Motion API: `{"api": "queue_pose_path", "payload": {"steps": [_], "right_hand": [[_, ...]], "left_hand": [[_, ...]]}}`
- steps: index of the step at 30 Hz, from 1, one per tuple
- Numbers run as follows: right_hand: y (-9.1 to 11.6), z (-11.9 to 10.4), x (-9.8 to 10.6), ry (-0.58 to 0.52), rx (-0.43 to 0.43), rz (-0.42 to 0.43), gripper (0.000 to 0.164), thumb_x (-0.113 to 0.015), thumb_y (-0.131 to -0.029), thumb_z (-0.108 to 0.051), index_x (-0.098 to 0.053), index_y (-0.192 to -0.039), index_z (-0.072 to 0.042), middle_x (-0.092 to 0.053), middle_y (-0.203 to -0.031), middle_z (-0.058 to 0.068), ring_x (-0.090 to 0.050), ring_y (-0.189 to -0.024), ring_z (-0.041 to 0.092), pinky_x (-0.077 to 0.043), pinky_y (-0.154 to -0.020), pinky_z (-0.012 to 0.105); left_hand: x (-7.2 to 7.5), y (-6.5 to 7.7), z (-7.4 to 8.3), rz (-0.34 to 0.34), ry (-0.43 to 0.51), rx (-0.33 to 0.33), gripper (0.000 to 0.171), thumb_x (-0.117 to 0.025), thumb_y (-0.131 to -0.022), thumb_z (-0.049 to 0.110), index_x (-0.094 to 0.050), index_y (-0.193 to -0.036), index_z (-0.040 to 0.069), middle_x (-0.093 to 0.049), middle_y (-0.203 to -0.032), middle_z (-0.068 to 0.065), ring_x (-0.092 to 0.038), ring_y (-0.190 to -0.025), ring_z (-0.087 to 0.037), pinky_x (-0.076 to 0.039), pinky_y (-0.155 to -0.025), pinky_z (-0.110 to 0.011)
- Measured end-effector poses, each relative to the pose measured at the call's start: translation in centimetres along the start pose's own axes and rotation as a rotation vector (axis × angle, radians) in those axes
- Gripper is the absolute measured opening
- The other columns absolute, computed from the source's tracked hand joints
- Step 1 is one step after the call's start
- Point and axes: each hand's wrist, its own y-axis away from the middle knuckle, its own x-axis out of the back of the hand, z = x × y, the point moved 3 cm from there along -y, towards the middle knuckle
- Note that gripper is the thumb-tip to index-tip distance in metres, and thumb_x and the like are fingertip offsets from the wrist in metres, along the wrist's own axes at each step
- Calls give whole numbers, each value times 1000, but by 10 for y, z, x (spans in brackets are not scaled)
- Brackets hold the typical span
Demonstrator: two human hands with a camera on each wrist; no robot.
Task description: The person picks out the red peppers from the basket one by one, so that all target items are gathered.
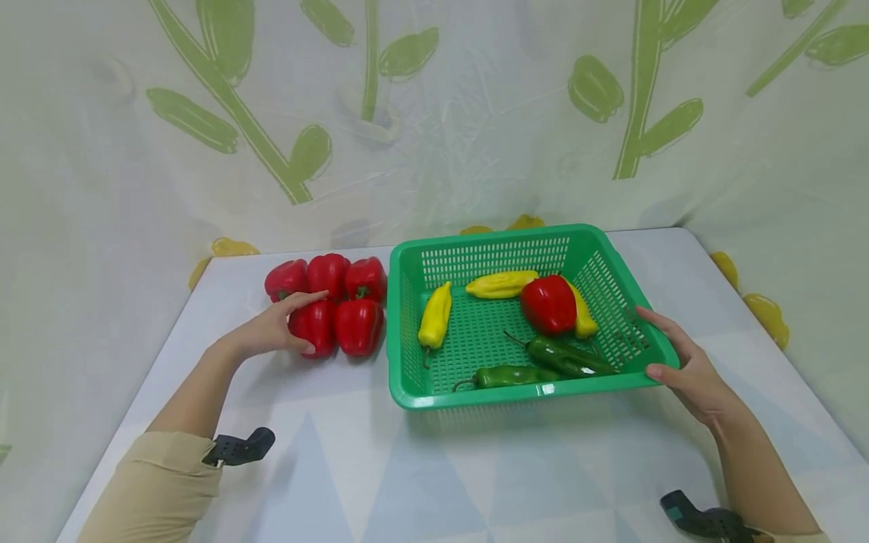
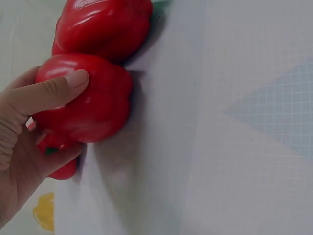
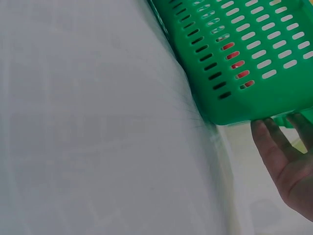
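Observation:
My left hand grips a red bell pepper, the front left one of a close cluster of red bell peppers on the table. In the left wrist view the thumb lies across the top of this glossy pepper, with fingers around its far side. My right hand holds the right end of a green plastic basket, its thumb at the front corner of the rim and its fingers along the outer side. Inside are one red bell pepper, yellow peppers and green peppers.
The white table has pale blue triangles and stands against a hanging sheet with green leaf prints. The basket sits right of the red cluster, close beside it. Dark straps are on both wrists.

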Motion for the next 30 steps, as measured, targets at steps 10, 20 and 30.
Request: {"api": "queue_pose_path", "payload": {"steps": [10, 20, 30], "right_hand": [[-1, -1, 0, 10, 6, 0, 68, -59, -90, -11, -28, -149, -28, -19, -145, 0, -43, -113, 3, -46, -83, 13], [0, -1, -1, 12, 6, 4, 69, -59, -90, -10, -28, -149, -28, -18, -146, 0, -41, -114, 4, -45, -83, 12], [0, -2, -1, 11, 13, -4, 69, -59, -90, -9, -28, -149, -28, -18, -146, 0, -42, -114, 3, -46, -84, 12]], "left_hand": [[4, 3, 6, 25, -4, -34, 96, -84, -65, 17, -32, -146, 16, -29, -144, -20, -23, -132, -45, -53, -82, -53], [14, 6, 15, 63, -14, -43, 100, -85, -65, 20, -29, -148, 15, -25, -149, -18, -22, -135, -43, -52, -84, -53], [22, 4, 28, 63, -2, -63, 99, -83, -69, 21, -26, -149, 14, -24, -149, -19, -22, -135, -43, -52, -84, -54]]}}
